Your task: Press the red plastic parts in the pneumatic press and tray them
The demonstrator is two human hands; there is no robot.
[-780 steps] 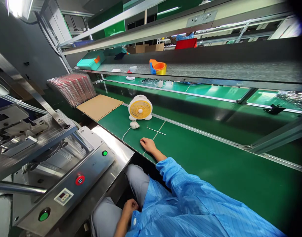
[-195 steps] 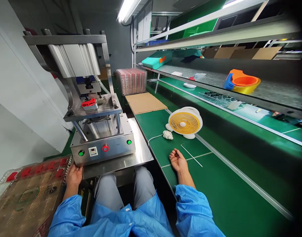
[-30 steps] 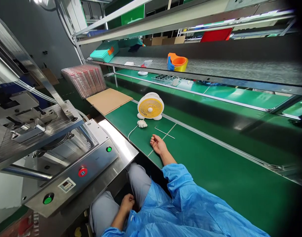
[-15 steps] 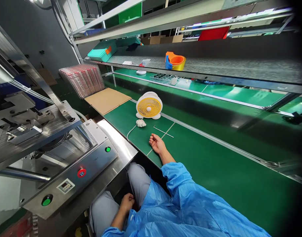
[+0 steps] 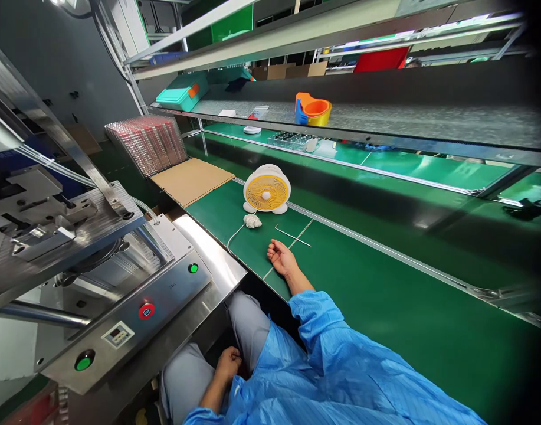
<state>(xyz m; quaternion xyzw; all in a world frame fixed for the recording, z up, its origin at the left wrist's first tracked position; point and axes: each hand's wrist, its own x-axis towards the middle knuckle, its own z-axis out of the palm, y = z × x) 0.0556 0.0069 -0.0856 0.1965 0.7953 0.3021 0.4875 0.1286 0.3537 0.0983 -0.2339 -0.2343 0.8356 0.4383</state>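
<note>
Head view | my right hand (image 5: 281, 258) lies palm-up on the green mat (image 5: 385, 307), fingers loosely curled, holding nothing | thin metal rod (image 5: 292, 236) at its 1 o'clock, near, not touching | white wad (image 5: 252, 221) at 11 o'clock, fan (image 5: 266, 190) beyond | my left hand (image 5: 229, 361) fisted on my lap, at 7 o'clock.

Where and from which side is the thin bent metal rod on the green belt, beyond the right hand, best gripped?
Pinch the rod by its long straight leg, near the middle, from above and across its width. It lies flat on the green belt, so nothing fits under it, and the short bend at the end nearer the fan offers little hold. The right hand, palm up and empty, lies nearest.
</note>
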